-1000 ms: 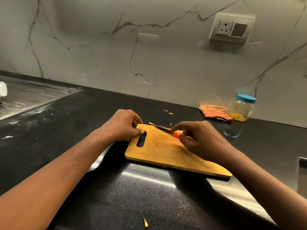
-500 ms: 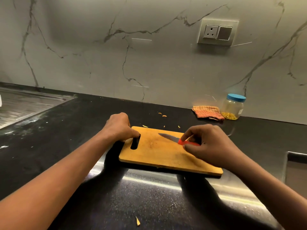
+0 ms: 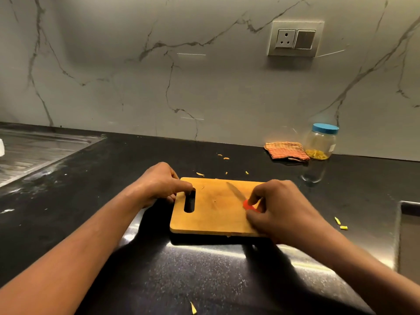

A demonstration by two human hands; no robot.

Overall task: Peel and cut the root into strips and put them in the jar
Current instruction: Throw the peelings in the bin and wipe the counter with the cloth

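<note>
Glossy black stone counter (image 3: 204, 280); slotted wooden board (image 3: 213, 214); red-handled knife (image 3: 236, 193); clear jar (image 3: 321, 142)

Right hand (image 3: 284, 208) grips knife (image 3: 237, 194) on board (image 3: 211, 219).

Single head-worn wide-angle view, looking forward and down — close over the countertop (image 3: 91, 201), facing the wall (image 3: 204, 87)

Illumination is dim and warm, coming from overhead. The glossy black desk (image 3: 79, 189) shows a bright glare band just below the cutting board (image 3: 211, 219). The forearms (image 3: 91, 246) cast soft shadows there. The knife (image 3: 237, 195) and right hand (image 3: 279, 208) are slightly motion-blurred. Wide-angle distortion bends the wall (image 3: 136, 87) at the edges.
</note>
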